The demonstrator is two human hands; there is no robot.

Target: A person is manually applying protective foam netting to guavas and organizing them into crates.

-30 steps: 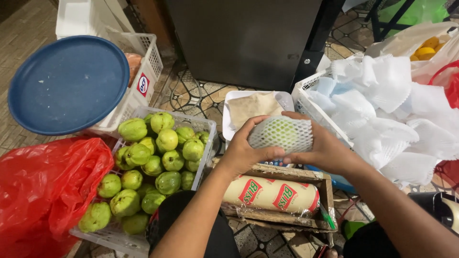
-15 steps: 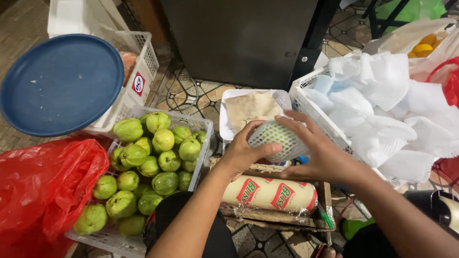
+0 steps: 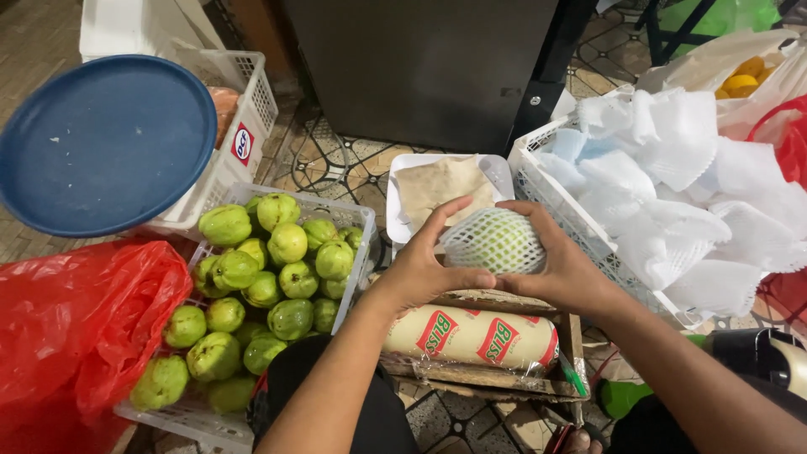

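Note:
Both my hands hold one green guava [image 3: 498, 240] wrapped in a white foam net sleeve. My left hand [image 3: 423, 267] grips its left side with the thumb under it. My right hand [image 3: 565, 262] cups its right side and top. The fruit hovers over the near edge of a white foam tray [image 3: 402, 176] lined with brown paper. Below my hands lies a roll of cling film [image 3: 469, 336] in a worn cardboard box [image 3: 504, 382].
A white crate [image 3: 363, 220] of bare green guavas sits at the left, with a red plastic bag [image 3: 71, 324] beside it. A blue round lid [image 3: 105, 143] rests on another white crate. At the right a basket [image 3: 538, 181] holds several white foam sleeves. Yellow fruit [image 3: 744, 84] lies in a bag far right.
The wrapped guava has come down slightly toward the foam tray. My right hand has shifted over its top and right side, and my left thumb now reaches under it.

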